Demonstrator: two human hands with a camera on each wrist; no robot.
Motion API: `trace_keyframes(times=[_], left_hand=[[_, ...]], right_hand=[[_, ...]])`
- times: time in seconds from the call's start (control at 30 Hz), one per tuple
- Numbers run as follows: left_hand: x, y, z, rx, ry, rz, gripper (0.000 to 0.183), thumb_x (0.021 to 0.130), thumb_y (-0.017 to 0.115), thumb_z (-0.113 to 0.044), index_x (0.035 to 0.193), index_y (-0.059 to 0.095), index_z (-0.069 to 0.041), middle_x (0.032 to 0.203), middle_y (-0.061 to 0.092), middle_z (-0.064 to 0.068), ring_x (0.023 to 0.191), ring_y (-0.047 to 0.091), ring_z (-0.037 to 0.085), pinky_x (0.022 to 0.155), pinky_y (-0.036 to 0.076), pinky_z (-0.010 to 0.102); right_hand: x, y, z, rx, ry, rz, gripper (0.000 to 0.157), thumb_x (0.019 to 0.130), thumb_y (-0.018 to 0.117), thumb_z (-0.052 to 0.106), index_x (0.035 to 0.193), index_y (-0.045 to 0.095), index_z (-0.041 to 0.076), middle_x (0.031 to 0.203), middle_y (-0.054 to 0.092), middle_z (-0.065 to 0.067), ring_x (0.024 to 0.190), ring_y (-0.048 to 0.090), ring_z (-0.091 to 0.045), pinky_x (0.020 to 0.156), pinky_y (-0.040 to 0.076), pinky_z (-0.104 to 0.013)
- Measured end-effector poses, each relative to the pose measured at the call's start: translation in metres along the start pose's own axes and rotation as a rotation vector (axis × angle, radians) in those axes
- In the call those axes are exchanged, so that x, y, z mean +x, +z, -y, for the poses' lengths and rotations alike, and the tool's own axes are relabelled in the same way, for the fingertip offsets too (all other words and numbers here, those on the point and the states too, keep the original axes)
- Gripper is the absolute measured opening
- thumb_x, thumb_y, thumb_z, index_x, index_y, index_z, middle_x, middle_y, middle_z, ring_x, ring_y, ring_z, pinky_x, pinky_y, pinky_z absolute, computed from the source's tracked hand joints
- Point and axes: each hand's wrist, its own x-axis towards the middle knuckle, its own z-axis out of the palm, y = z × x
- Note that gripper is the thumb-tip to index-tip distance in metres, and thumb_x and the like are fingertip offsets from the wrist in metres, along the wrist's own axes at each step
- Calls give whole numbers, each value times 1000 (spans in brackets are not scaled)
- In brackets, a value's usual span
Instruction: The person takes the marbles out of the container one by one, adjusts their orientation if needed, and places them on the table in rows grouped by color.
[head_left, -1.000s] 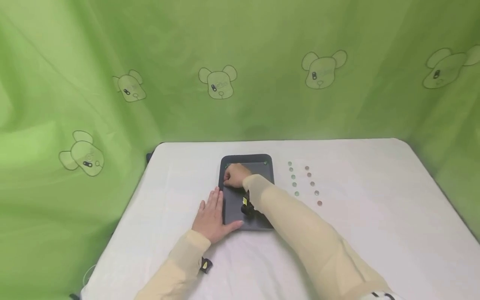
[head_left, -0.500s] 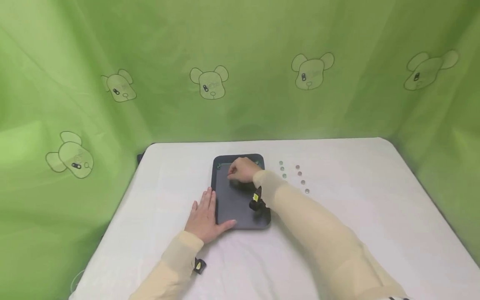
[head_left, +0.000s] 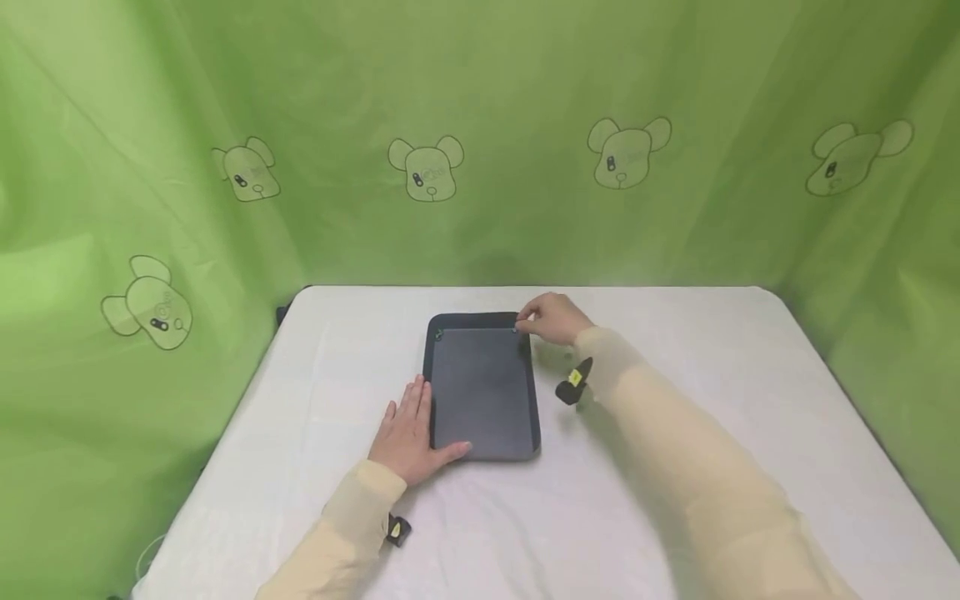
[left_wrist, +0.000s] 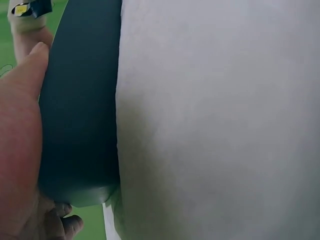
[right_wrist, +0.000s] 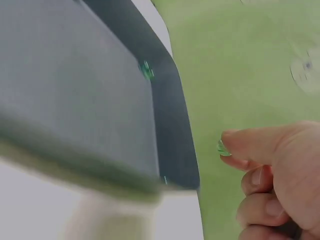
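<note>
A dark grey rectangular tray [head_left: 483, 392] lies on the white cloth. At its near left corner my left hand [head_left: 405, 446] rests with straight fingers along the left side and the thumb over the near rim. My right hand [head_left: 555, 318] is at the far right corner, the tips of thumb and index finger right at the rim. Between them it pinches a small clear green glass bead [right_wrist: 223, 148]. Another green bead [head_left: 439, 335] sits inside the far left corner of the tray. In the left wrist view, the tray's side wall [left_wrist: 80, 110] stands beside the left palm.
A pale bead [head_left: 567, 355] lies on the cloth right of the tray, and the right forearm covers that area. A green curtain [head_left: 510, 225] with printed mouse faces hangs behind the table. Black wrist cameras [head_left: 573, 382] are strapped to both wrists.
My right hand has moved from the far left corner of the tray, rightward across it to the far right corner. The left hand stays on the tray. The head view has shifted slightly.
</note>
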Motion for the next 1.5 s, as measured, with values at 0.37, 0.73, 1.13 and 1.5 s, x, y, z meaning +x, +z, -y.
trace_keyframes(times=[0.37,0.73,1.13,1.5], left_hand=[[0,-7,6,-11,-19,34,124,73,35,-90,153,11,2,159,10,16,146,11,29,117,17,49],[3,2,12,-20,-18,7,126,70,32,-93,153,12,0,160,10,14,147,10,26,117,17,50],[6,3,10,-37,-13,5,123,73,37,-90,153,14,2,159,13,17,146,13,28,116,20,51],[6,0,9,-32,-32,47,123,73,35,-90,153,10,1,160,10,16,147,10,28,117,18,50]], right_hand=[[-9,-24,-54,6,125,-61,34,94,61,33,116,68,8,120,64,-15,103,60,-32,88,50,-51],[-5,-24,-78,34,170,-75,41,96,57,36,123,63,6,128,58,-20,116,53,-38,102,38,-57],[16,-1,-97,96,262,-46,33,94,60,31,117,67,9,127,59,-17,109,54,-33,98,41,-54],[20,3,-91,89,286,-29,33,91,61,26,116,66,5,122,62,-18,110,55,-35,98,41,-56]])
